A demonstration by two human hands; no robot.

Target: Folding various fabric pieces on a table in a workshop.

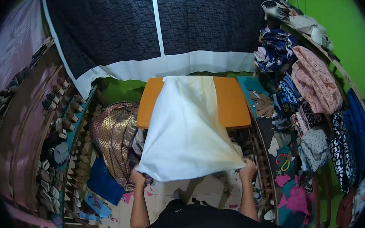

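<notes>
A large white cloth [184, 135] is stretched toward me, its far end lying across an orange table [235, 103]. My left hand [139, 176] grips the cloth's near left corner, and my right hand [249, 168] grips the near right corner. Both sets of fingers are closed on the fabric. The near edge hangs in the air between my hands, above the floor. Down the right side of the cloth runs a yellowish tint. Most of the tabletop's middle is hidden under it.
Left of the table sits a bundle in gold-patterned fabric [118, 136], with blue cloth [105, 180] below. Shoe racks [69, 123] line the left. Folded fabrics, a peach knit cloth [315, 80] and red-and-yellow scissors [283, 162] are at right. Dark curtains [107, 30] hang behind. Scraps litter the floor.
</notes>
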